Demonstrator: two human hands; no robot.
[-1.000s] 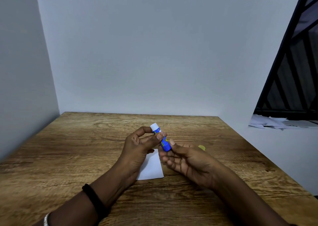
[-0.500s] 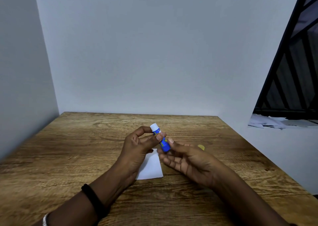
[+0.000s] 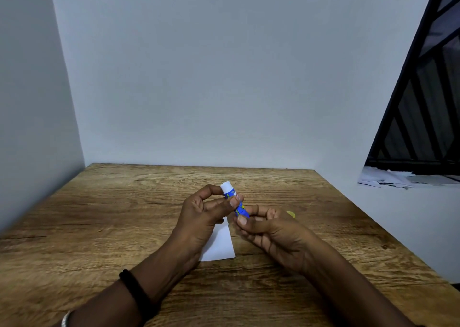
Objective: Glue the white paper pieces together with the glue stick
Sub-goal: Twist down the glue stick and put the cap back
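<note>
Both hands meet over the middle of the desk point(image 3: 99, 214), with wide bare wood to the left, the right and behind them, all the way to the far edge where the desk meets the wall point(image 3: 224, 77). The desk's right edge runs diagonally down toward the lower right of the frame, and a white ledge beyond it carries loose papers point(image 3: 388, 178) under a dark barred window point(image 3: 428, 102) at the upper right.

The left hand point(image 3: 199, 217) pinches the glue stick point(image 3: 235, 199) near its top between thumb and forefinger, white end pointing up and away. The right hand point(image 3: 271, 229) grips the blue lower end, thumb and fingertips closed around it. The stick is tilted, held up off the desk at the centre of the frame.

Under the hands a white paper piece point(image 3: 219, 244) lies flat on the wood, partly covered by the left wrist. A small yellow thing point(image 3: 291, 214) peeks out just behind the right hand; I cannot tell what it is. A black band point(image 3: 134, 289) circles the left forearm.

Compared with a second ago, little has changed: the same two-handed grip, the paper in the same place, and the right fingers curled a little tighter round the base.
</note>
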